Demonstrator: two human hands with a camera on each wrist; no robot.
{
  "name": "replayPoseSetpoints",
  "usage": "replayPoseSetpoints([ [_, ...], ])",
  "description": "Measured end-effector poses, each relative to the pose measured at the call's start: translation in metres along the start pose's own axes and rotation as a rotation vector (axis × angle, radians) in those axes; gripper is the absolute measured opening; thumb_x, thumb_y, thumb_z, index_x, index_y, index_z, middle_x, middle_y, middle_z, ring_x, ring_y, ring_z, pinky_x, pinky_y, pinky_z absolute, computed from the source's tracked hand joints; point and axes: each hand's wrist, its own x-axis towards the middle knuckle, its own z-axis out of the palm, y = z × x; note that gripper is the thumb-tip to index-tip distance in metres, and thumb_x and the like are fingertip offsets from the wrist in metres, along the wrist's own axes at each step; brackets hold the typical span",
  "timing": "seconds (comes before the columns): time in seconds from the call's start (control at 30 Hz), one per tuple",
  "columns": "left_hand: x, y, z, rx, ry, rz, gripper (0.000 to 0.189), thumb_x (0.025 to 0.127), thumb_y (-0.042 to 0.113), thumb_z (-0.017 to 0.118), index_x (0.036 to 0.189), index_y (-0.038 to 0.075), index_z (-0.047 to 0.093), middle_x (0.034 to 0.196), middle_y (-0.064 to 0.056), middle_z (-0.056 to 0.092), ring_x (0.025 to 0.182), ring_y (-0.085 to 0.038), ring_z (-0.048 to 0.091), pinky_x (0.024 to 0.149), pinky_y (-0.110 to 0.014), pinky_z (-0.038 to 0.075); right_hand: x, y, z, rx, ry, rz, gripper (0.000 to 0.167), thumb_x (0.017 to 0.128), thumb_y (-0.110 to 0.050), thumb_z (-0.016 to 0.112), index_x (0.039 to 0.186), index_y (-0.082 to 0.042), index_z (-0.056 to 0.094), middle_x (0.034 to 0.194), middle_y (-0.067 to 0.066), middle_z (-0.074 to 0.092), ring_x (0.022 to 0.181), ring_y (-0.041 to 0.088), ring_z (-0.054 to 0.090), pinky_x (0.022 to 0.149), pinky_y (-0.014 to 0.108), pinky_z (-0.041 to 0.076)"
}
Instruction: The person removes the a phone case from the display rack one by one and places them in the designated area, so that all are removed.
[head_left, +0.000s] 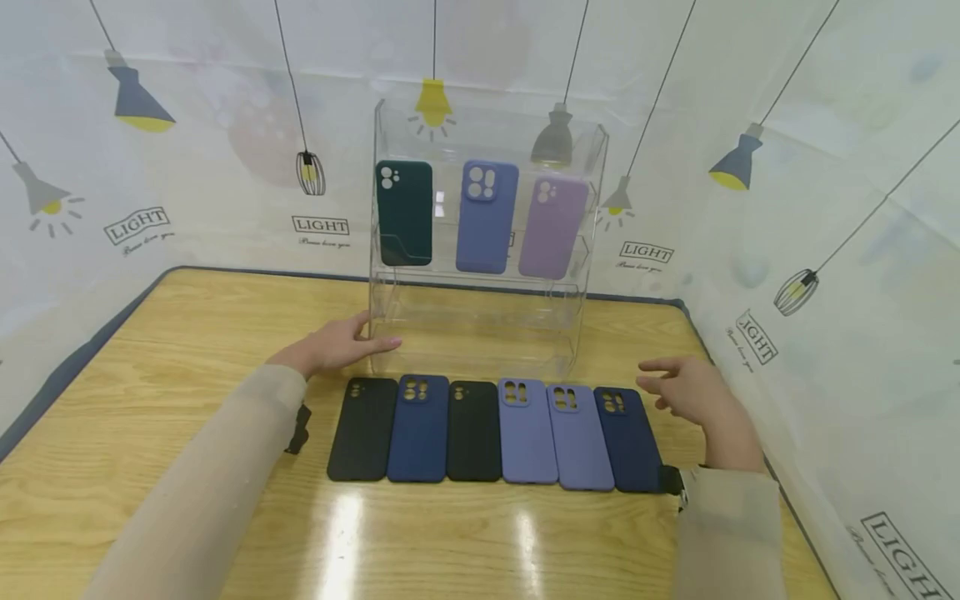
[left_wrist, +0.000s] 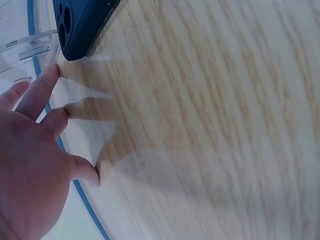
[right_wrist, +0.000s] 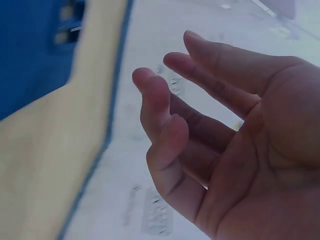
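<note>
Resting the left hand [head_left: 330, 346] at the lower left edge of the clear stand [head_left: 483, 321], fingers spread and seen holding nothing, and hovering the right hand [head_left: 693, 400], loosely half-open and empty, just right of the row's dark blue end case [head_left: 630, 440]. Facing six phone cases [head_left: 487, 433] flat on the wooden table [head_left: 225, 392], lying in the way before the stand's front, with dark green [head_left: 406, 212], blue [head_left: 486, 225] and lilac cases [head_left: 553, 229] standing in an upper tier. Enclosed far, left and right by lamp-printed cloth [head_left: 232, 108].
</note>
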Motion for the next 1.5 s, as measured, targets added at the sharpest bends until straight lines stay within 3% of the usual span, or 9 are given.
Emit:
replayPoseSetpoints([
  [0.23, 0.000, -0.004, 0.001, -0.007, 0.007, 0.003, 0.114, 0.093, 0.088, 0.049, 0.174, 0.017, 0.011, 0.170, -0.028, 0.035, 0.152, -0.052, 0.042, 0.122, -0.070, 0.036, 0.011, -0.053, -0.031, -0.052, 0.051, -0.114, 0.052, 0.107, -0.033, 0.064, 0.151, -0.005, 0.059, 0.133, 0.029, 0.071, 0.087, 0.019, 0.076, 0.068, 0.031, 0.058],
  [0.43, 0.000, -0.003, 0.001, -0.015, -0.003, -0.007, 0.120, 0.089, 0.092, 0.047, 0.174, 0.016, 0.008, 0.171, -0.028, 0.032, 0.154, -0.052, 0.039, 0.123, -0.070, 0.035, 0.017, -0.097, -0.056, -0.138, 0.091, -0.166, 0.048, 0.108, -0.029, 0.062, 0.152, -0.008, 0.060, 0.134, 0.028, 0.072, 0.099, 0.034, 0.077, 0.067, 0.031, 0.054],
  [0.63, 0.001, -0.002, 0.000, -0.016, -0.004, -0.005, 0.121, 0.087, 0.094, 0.047, 0.174, 0.018, 0.009, 0.170, -0.027, 0.035, 0.152, -0.051, 0.043, 0.122, -0.070, 0.037, 0.025, -0.137, -0.082, -0.182, 0.117, -0.230, 0.056, 0.109, -0.030, 0.062, 0.161, -0.013, 0.048, 0.140, 0.028, 0.067, 0.106, 0.037, 0.076, 0.075, 0.038, 0.058],
  [0.9, 0.002, -0.003, -0.001, -0.005, -0.004, -0.006, 0.122, 0.089, 0.093, 0.047, 0.173, 0.014, 0.009, 0.169, -0.029, 0.036, 0.152, -0.051, 0.043, 0.121, -0.069, 0.038, 0.043, -0.177, -0.111, -0.147, 0.183, -0.300, 0.079, 0.106, -0.040, 0.065, 0.172, -0.029, 0.023, 0.158, 0.021, 0.054, 0.115, 0.038, 0.072, 0.073, 0.031, 0.057],
  [1.03, 0.000, -0.002, -0.002, -0.014, -0.003, -0.005, 0.122, 0.089, 0.092, 0.048, 0.173, 0.013, 0.008, 0.171, -0.029, 0.033, 0.153, -0.051, 0.041, 0.122, -0.069, 0.037, 0.058, -0.190, -0.115, -0.141, 0.203, -0.293, 0.082, 0.106, -0.040, 0.066, 0.172, -0.031, 0.019, 0.164, 0.018, 0.047, 0.115, 0.034, 0.071, 0.080, 0.036, 0.057],
  [1.17, 0.000, -0.002, -0.002, -0.012, -0.002, -0.005, 0.122, 0.090, 0.091, 0.048, 0.173, 0.011, 0.007, 0.171, -0.029, 0.033, 0.153, -0.052, 0.040, 0.122, -0.069, 0.037, 0.071, -0.196, -0.110, -0.167, 0.197, -0.296, 0.085, 0.106, -0.038, 0.066, 0.173, -0.025, 0.016, 0.166, 0.020, 0.043, 0.107, 0.037, 0.071, 0.089, 0.045, 0.059],
  [1.27, 0.000, -0.002, -0.002, -0.014, 0.005, -0.006, 0.119, 0.090, 0.091, 0.049, 0.173, 0.014, 0.010, 0.170, -0.028, 0.035, 0.153, -0.051, 0.042, 0.122, -0.069, 0.037, 0.078, -0.197, -0.105, -0.224, 0.174, -0.286, 0.086, 0.107, -0.038, 0.064, 0.174, -0.018, 0.012, 0.171, 0.025, 0.031, 0.129, 0.045, 0.061, 0.107, 0.055, 0.054],
  [1.37, 0.001, -0.003, -0.001, -0.014, 0.005, 0.000, 0.119, 0.089, 0.092, 0.049, 0.173, 0.016, 0.012, 0.170, -0.028, 0.036, 0.152, -0.051, 0.043, 0.122, -0.069, 0.037, 0.082, -0.199, -0.101, -0.276, 0.152, -0.267, 0.089, 0.108, -0.039, 0.062, 0.173, -0.013, 0.009, 0.176, 0.027, 0.013, 0.153, 0.050, 0.038, 0.122, 0.062, 0.041],
  [1.5, 0.003, -0.004, 0.000, -0.016, 0.006, 0.002, 0.121, 0.088, 0.092, 0.049, 0.173, 0.015, 0.011, 0.170, -0.027, 0.035, 0.152, -0.050, 0.043, 0.122, -0.069, 0.038, 0.084, -0.200, -0.095, -0.320, 0.151, -0.266, 0.091, 0.107, -0.037, 0.064, 0.172, -0.006, 0.007, 0.178, 0.027, 0.006, 0.162, 0.050, 0.021, 0.130, 0.063, 0.027],
])
